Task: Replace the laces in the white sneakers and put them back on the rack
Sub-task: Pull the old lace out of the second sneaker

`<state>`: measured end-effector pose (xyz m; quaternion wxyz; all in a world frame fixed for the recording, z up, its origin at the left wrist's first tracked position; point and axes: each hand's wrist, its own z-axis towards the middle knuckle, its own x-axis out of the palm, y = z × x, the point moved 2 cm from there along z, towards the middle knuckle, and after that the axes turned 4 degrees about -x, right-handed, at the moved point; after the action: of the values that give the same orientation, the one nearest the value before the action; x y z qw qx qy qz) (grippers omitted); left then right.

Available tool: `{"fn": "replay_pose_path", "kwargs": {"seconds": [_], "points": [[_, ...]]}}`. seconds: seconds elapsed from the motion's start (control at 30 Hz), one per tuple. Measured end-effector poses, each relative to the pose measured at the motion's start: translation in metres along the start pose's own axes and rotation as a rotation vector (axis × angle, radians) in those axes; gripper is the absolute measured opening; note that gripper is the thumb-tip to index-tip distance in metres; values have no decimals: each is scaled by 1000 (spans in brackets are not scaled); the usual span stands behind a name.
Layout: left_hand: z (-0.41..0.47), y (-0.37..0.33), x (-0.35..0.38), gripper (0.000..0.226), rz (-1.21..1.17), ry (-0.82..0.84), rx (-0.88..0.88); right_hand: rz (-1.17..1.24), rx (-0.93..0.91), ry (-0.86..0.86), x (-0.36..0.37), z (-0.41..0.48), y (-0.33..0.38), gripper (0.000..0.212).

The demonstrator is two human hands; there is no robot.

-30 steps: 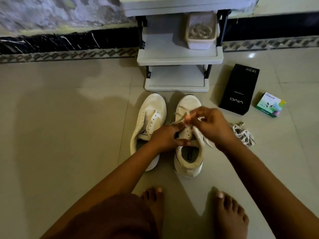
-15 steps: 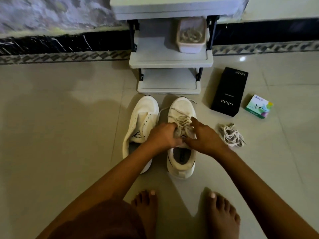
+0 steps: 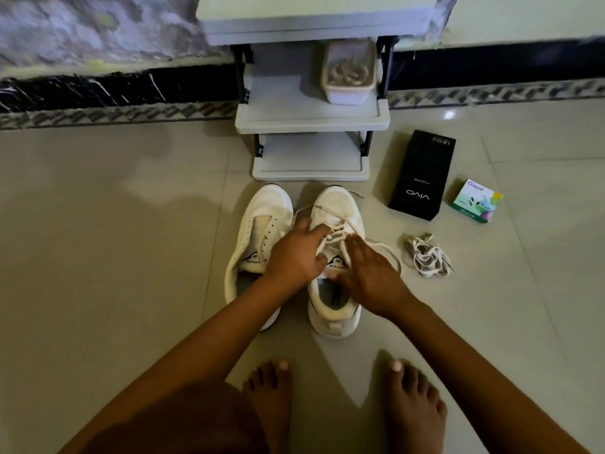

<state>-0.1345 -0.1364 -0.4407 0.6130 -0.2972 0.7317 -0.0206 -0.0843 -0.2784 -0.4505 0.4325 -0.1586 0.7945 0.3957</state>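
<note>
Two white sneakers stand side by side on the tile floor in front of the rack (image 3: 311,121). The left sneaker (image 3: 258,237) has bare eyelets and no lace. A white lace (image 3: 337,229) is threaded through the right sneaker (image 3: 334,309); its loose ends trail over the toe and out to the right. My left hand (image 3: 294,253) lies over the lacing from the left with fingers stretched toward the toe. Straight fingers of my right hand (image 3: 368,271) rest on the lacing's right side, the thumb by the tongue.
A bundle of loose laces (image 3: 427,257) lies on the floor right of the shoes. Beyond it are a black phone box (image 3: 422,178) and a small green box (image 3: 476,199). A plastic tub (image 3: 348,77) sits on the rack's middle shelf. My bare feet (image 3: 412,407) are near the bottom.
A second ago both hands pinched the lace and pulled it up. They have come down onto the shoe, the fingers have straightened, and the lace ends now lie loose.
</note>
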Motion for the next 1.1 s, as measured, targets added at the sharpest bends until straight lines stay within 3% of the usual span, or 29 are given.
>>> {"fn": "replay_pose_path", "kwargs": {"seconds": [0.1, 0.23, 0.3, 0.37, 0.43, 0.53, 0.67, 0.77, 1.1], "points": [[4, -15, -3, 41, 307, -71, 47, -167, 34, 19, 9, -1, 6, 75], [0, -33, -3, 43, 578, -11, 229, -202, 68, 25, 13, -1, 7, 69], [1, -34, -5, 39, 493, -55, 242, -198, 85, 46, 12, -1, 8, 69], [8, -33, -16, 25, 147, -133, 99, -188, 107, 63, 12, -1, 10, 70], [13, -32, -20, 14, -76, -108, -4, -184, 125, 61, 13, 0, 10, 70], [10, -32, -14, 19, -13, -61, 12, -184, 126, 69, 14, 2, 10, 69], [12, -24, -10, 33, 341, 22, 51, -188, 114, 78, 14, 3, 7, 71], [9, -25, -12, 35, 464, 53, 62, -170, 101, 74, 14, 1, 6, 71], [5, -32, -14, 31, 501, 46, 122, -202, 73, 56, 14, 2, 4, 72]]}}
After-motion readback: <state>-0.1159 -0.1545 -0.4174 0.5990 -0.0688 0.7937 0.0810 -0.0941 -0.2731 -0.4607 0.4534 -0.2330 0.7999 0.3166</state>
